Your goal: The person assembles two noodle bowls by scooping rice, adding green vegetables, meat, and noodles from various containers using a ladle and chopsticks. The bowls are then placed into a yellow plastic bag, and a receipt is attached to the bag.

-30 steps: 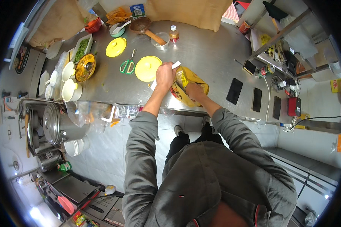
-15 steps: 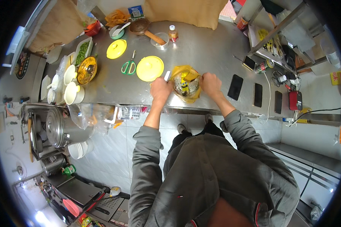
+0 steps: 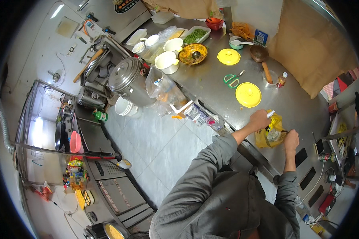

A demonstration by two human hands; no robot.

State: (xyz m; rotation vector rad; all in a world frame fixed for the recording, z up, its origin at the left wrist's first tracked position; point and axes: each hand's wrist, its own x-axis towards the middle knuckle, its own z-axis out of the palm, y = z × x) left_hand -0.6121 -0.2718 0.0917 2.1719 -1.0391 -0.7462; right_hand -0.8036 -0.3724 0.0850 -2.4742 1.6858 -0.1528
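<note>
Close by the near edge of the worktop [image 3: 211, 95], we held the yellow bag [image 3: 262, 140] open between our two hands. The fingers of our left hand [image 3: 260, 119] were clamped on its left rim, and a white piece [image 3: 271, 114] jutted from that grip; we could not tell what it was. Those of our right hand [image 3: 291, 140] looked closed on the opposite rim. Gripping both sides probably kept the mouth wide over the pale contents [image 3: 273, 136]. Left of the bag lay the yellow lid [image 3: 248, 95] and the green-handled scissors [image 3: 231, 81], likely kept within reach. Dark phones [image 3: 307, 178] lay toward the worktop's right end, perhaps away from spills.
</note>
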